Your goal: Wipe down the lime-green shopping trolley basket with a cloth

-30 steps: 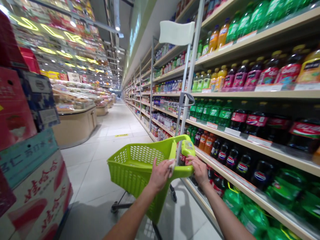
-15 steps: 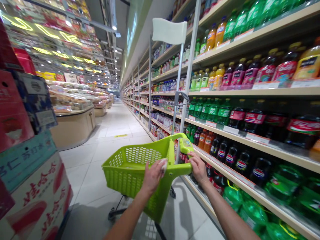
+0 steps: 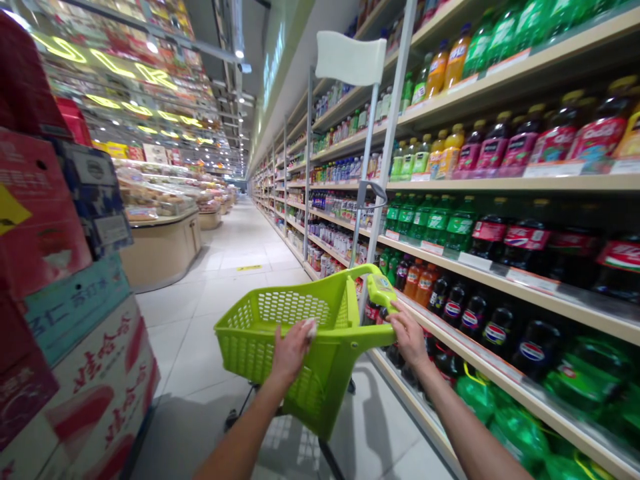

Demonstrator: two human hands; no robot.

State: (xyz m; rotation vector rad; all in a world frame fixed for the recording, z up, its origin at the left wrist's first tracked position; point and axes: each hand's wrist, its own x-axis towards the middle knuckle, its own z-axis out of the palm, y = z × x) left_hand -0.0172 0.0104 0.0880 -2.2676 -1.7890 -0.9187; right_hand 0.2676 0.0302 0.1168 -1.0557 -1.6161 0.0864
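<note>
A lime-green shopping cart [image 3: 320, 393] with a perforated plastic basket stands in the aisle before me. My left hand [image 3: 290, 352] is at the basket's near side wall, its fingers closed on a small white crumpled tissue [image 3: 312, 328]. Whether that hand touches the rim, I cannot tell. At the right end of the cart's handle [image 3: 375, 335], my right hand [image 3: 409, 333] has its fingers wrapped round the bar, partly hidden from me. Beside those fingers is the handle's green panel [image 3: 381, 289]. The visible part of the basket shows no goods.
Shelves [image 3: 500, 270] of bottled drinks line the right side, close to the cart. A pale sign board on a metal pole [image 3: 350, 59] rises behind the handle. Stacked drink cartons [image 3: 100, 373] stand at left, with a rounded display counter [image 3: 160, 253] beyond. A tiled aisle [image 3: 240, 240] runs ahead.
My left hand, with the tissue, has moved left along the basket's side, away from the handle. My right hand stays on the handle. The whole view has shifted slightly.
</note>
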